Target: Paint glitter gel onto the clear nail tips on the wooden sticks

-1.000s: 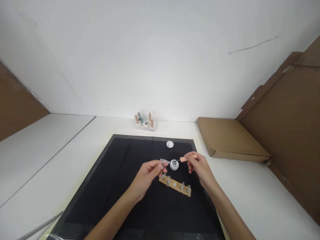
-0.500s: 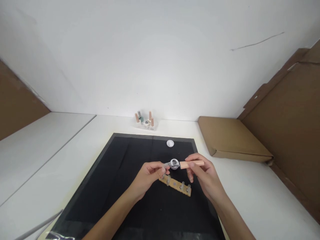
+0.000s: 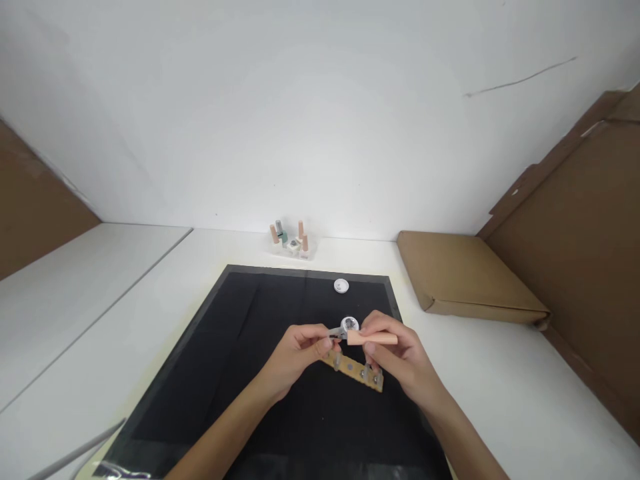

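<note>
Head view: a brown cardboard box is lying right of the black mat, and the right hand is partly blocking the tan strip. Its fingers are gripping a peach-handled brush above the mat, the long axis running nearly sideways, the tip pointing left toward the clear piece the left hand is pinching. Just behind, a white jar is holding grayish material; farther back, a clear tray is holding capped bottles.

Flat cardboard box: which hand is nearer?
Right. The right hand is just left of the box's near corner; the cardboard box is farther from the left hand.
</note>
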The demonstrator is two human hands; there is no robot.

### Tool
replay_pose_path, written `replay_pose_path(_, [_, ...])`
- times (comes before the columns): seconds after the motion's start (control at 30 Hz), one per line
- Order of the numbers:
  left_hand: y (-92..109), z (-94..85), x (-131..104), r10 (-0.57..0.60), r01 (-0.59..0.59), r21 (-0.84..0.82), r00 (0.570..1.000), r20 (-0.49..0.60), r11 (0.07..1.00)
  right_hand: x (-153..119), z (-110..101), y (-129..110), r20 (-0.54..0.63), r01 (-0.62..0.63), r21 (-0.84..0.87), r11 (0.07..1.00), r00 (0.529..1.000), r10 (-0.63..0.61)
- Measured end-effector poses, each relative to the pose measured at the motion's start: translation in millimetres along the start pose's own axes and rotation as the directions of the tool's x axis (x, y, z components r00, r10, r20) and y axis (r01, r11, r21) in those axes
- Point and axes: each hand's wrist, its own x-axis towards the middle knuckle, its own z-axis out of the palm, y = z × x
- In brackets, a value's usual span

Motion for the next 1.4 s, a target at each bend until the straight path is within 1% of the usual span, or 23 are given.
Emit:
replay_pose_path(0.13, [-0.6,-0.8,-0.2,-0.005,0.005,-0.042,1.000,0.005,0.999,0.7,1.6,-0.8,0.034,0.034,-0.020,0.999,0.999,-0.033])
replay_pose_path(0.23, [-1.9,-2.2,-0.6,-0.028,0.027,-0.075,1.000,-0.003,0.997,1.5,2.4,-2.1,0.035,0.057,-0.046,0.997,0.998,-0.055])
replay_pose_path(0.43, [-1.6,-3.0,-1.0,-0.055,0.057,-0.142,0.998,0.018,0.988,3.5,3.0,-5.5,0.015,0.133,-0.174,0.976,0.991,-0.132])
replay_pose_path(0.57, [-0.4,-2.8,-0.4,-0.066,0.068,-0.182,0.998,0.017,0.981,4.1,3.0,-7.4,0.041,0.245,-0.284,0.927,0.969,-0.243])
replay_pose_path(0.67, [-0.2,-2.5,0.2,-0.073,0.075,-0.202,0.997,0.016,0.977,3.5,3.0,-7.1,0.063,0.296,-0.352,0.888,0.954,-0.293])
replay_pose_path(0.83, [-1.9,-2.9,0.5,-0.078,0.082,-0.212,0.997,0.027,0.974,2.0,2.7,-5.8,0.092,0.370,-0.387,0.844,0.927,-0.364])
replay_pose_path(0.97, [-3.5,-3.8,0.4,-0.074,0.081,-0.228,0.997,0.038,0.970,1.1,2.1,-7.3,0.102,0.385,-0.403,0.830,0.920,-0.378])
replay_pose_path(1.17, [-3.9,-3.7,0.7,-0.091,0.093,-0.243,0.996,0.016,0.966,0.3,1.4,-8.5,0.097,0.383,-0.408,0.829,0.921,-0.377])
replay_pose_path(1.4, [-3.2,-3.8,-0.6,-0.099,0.098,-0.250,0.995,0.009,0.963,-1.7,-1.8,-9.5,0.063,0.343,-0.368,0.864,0.937,-0.344])
